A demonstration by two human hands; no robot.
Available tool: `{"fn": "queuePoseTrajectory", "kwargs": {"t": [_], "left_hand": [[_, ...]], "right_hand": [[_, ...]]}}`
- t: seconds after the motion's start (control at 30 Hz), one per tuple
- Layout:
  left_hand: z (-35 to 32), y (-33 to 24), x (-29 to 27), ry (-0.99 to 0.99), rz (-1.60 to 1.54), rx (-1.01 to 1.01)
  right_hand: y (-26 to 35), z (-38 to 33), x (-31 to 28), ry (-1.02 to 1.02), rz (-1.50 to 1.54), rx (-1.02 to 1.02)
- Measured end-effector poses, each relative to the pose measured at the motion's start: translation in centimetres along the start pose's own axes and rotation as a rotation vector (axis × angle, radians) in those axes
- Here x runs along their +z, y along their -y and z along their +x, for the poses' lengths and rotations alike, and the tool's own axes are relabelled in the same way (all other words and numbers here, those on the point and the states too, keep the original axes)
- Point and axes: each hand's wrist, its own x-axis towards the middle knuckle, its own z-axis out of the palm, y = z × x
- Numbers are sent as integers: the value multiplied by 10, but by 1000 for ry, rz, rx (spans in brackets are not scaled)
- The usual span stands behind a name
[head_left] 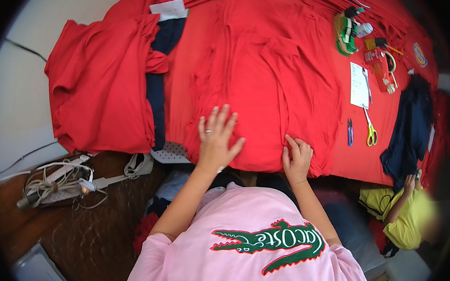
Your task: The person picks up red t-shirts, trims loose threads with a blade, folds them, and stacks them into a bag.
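A red garment (256, 102) lies spread on the table in front of me, with long folds and creases down its length. My left hand (219, 140) rests on its lower left part, fingers spread flat and a ring on one of them. Close to the garment's near edge, right of the middle, my right hand (298, 159) lies on the cloth beside a lengthwise fold. Its fingers are slightly bent and the thumb stands apart from them. No held object shows in either hand.
Another pile of red cloth (101, 91) lies left, beside dark blue fabric (156, 106). Rightward are yellow-handled scissors (371, 134), blue thread snips (350, 133), a paper sheet (358, 86) and a green tape dispenser (346, 35). A person in yellow (407, 217) handles dark cloth (410, 129). Cables (57, 184) lie lower left.
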Motion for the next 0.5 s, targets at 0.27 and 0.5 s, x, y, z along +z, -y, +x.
{"fn": "queuePoseTrajectory", "kwargs": {"t": [0.27,0.5], "left_hand": [[-8,5,38,45,87,219],[5,15,3,-222,-114,-149]], "right_hand": [[1,0,3,14,-38,-17],[-20,6,-7,37,318,227]]}}
